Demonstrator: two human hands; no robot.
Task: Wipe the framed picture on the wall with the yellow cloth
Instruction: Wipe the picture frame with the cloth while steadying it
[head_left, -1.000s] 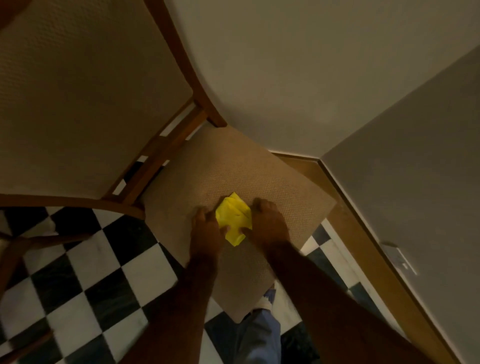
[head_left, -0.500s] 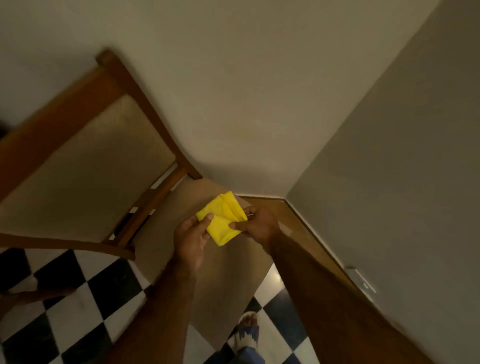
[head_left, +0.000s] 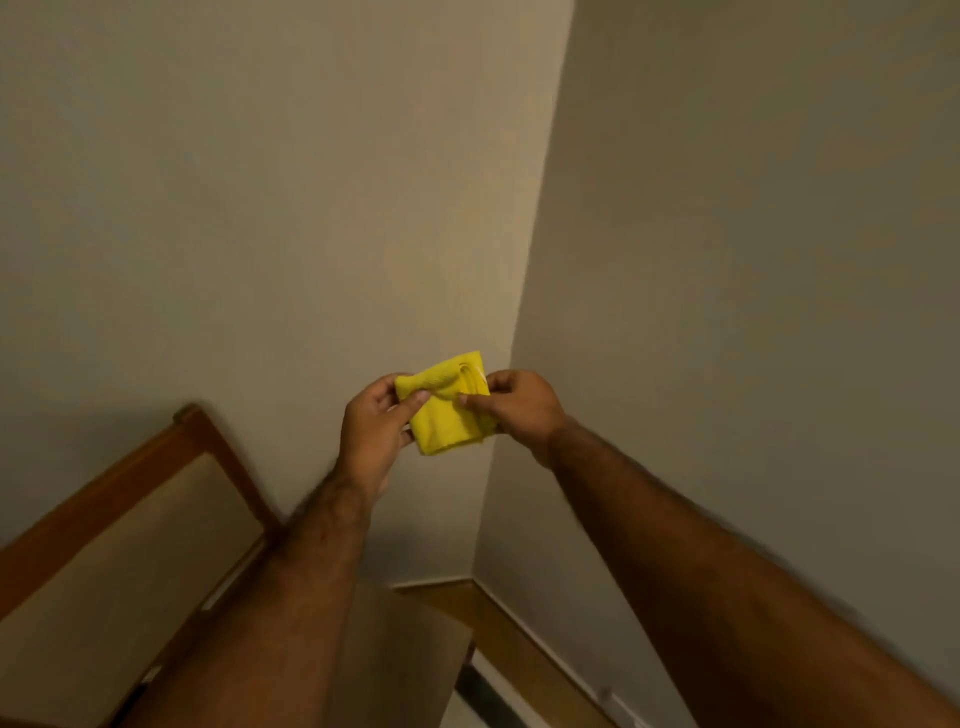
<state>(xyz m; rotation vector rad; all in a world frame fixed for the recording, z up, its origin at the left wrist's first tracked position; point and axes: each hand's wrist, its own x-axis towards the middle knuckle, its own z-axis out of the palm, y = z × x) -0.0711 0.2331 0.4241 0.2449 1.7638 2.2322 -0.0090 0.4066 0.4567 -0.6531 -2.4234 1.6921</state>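
A folded yellow cloth (head_left: 447, 410) is held up in front of the room corner, between both hands. My left hand (head_left: 371, 431) pinches its left edge with thumb and fingers. My right hand (head_left: 519, 408) grips its right side, thumb on the front. The cloth hangs in the air, clear of both walls. No framed picture shows in this view; only bare beige wall is visible.
A wooden chair with a padded beige back (head_left: 119, 551) stands at the lower left, its seat (head_left: 410, 639) below my arms. A wooden skirting board (head_left: 524, 639) runs along the right wall. The walls meet in a corner just behind the cloth.
Both hands lifted the cloth off the chair seat and raised it to chest height. The view tilted upward, from the seat and chequered floor toward the walls.
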